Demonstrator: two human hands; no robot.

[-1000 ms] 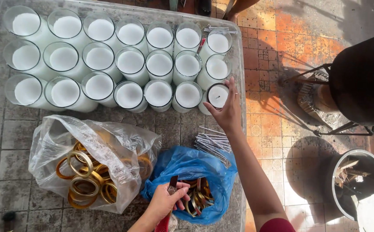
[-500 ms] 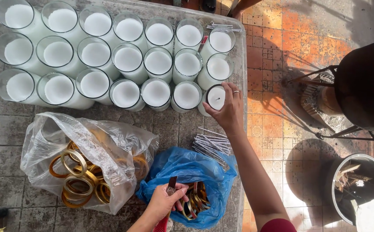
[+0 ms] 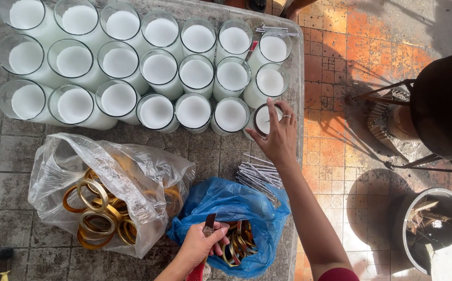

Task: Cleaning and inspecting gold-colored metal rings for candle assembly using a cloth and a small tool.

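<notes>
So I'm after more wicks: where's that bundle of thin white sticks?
In the head view the bundle of thin white sticks lies on the table right of centre, just above the blue bag and directly below the right hand.

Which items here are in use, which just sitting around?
In use: right hand on end glass of white wax; left hand in blue bag of gold rings; wick sticks.
Idle: clear bag of rings; bucket; dark drum.
</notes>
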